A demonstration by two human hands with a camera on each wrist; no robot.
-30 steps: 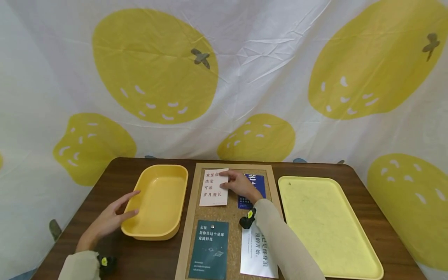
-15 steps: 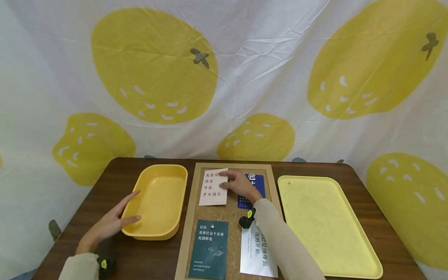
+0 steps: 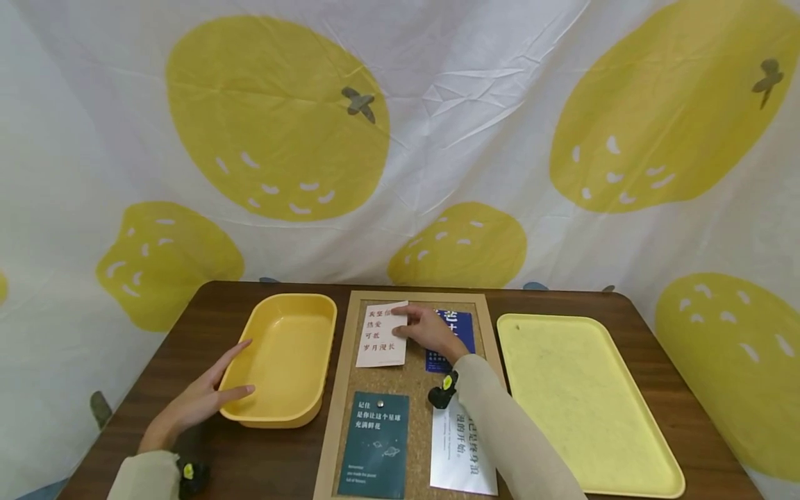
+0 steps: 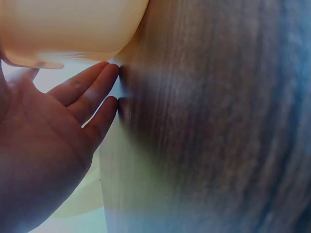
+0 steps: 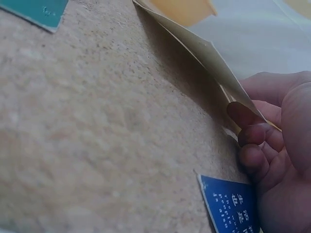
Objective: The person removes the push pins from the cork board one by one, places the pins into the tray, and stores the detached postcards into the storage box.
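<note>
My right hand (image 3: 431,330) reaches over the cork board (image 3: 387,379) and pinches the right edge of a white card (image 3: 378,353) with red writing. In the right wrist view, that card's edge stands off the cork, with a fingertip (image 5: 241,112) beneath it and the other fingers curled; any pin there is hidden. A deep yellow basin (image 3: 281,361) stands left of the board. My left hand (image 3: 190,399) rests at its near-left rim, thumb and forefinger reaching over. The left wrist view shows the other fingers (image 4: 99,121) straight, outside the basin, tips near the tabletop.
A teal card (image 3: 373,444) with a silver pin (image 3: 380,403) lies near left on the board. A blue card (image 3: 462,330) and a silvery card (image 3: 450,451) are partly hidden by my right hand and sleeve. A pale yellow tray (image 3: 587,396) lies to the right.
My left thumb has slid a little further over the basin's rim, inward and nearer me. The right hand stays at the white card with no clear movement.
</note>
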